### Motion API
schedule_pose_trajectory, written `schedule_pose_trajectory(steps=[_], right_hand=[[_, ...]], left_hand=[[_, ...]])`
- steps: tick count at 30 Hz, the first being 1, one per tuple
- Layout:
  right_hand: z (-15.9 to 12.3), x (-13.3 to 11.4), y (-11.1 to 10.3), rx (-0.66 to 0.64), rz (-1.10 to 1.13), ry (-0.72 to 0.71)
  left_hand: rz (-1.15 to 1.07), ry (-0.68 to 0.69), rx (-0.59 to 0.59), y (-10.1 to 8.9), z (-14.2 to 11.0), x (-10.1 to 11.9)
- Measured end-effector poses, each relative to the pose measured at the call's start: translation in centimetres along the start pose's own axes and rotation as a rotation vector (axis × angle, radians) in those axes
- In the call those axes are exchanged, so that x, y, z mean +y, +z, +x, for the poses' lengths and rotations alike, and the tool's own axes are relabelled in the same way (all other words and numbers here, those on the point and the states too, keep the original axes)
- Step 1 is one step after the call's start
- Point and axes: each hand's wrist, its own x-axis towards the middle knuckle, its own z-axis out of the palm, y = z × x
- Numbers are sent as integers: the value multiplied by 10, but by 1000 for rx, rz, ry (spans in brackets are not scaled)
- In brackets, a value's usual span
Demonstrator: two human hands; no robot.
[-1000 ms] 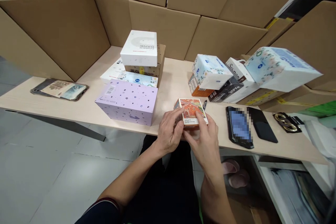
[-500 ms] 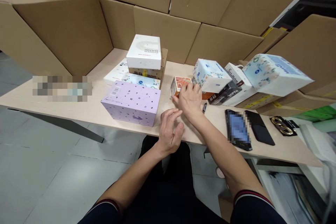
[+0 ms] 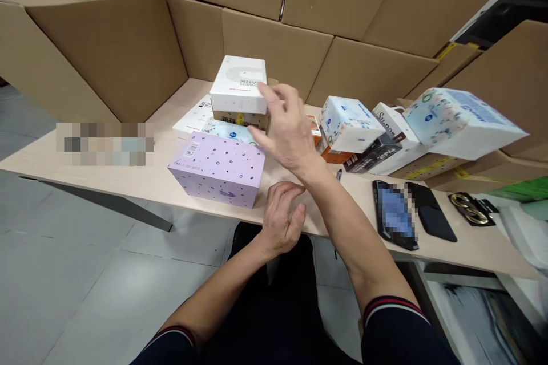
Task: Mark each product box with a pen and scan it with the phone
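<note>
My right hand (image 3: 286, 129) reaches forward over the table with fingers spread, empty, close to the white power bank box (image 3: 240, 84) that tops a small stack. The small orange picture box (image 3: 315, 127) stands behind that hand, mostly hidden, beside a floral tissue box (image 3: 351, 124). My left hand (image 3: 281, 218) hovers at the table's near edge with fingers loosely curled and nothing in it. A lilac dotted box (image 3: 218, 169) lies just left of both hands.
Light wooden table (image 3: 128, 174) backed by stacked cardboard cartons (image 3: 274, 48). More boxes lean at the right, including a large floral one (image 3: 460, 120). Two phones (image 3: 396, 214) and a gold ring-shaped object (image 3: 466, 208) lie at right. A pixelated item sits far left.
The small orange box, held in both hands a second ago, now stands by the tissue box. My right hand let go and moved left toward the white box; my left hand stayed near the edge.
</note>
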Motion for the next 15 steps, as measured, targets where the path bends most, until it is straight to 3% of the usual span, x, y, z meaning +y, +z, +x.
schedule_pose_trajectory(steps=[4,7,11,15], right_hand=[[23,-12,18,-59,24,-16],[19,-4,13,-18,55,-6],[-42,14,-33,202,289,-7],[-138,33,-74,368,481,217]], left_hand=[[15,-12,14,0,0,-2],[4,-45,7,-2,1,-2],[-39,-134,-35,-4,1,1],[-282,-364,-43,-3,2,2]])
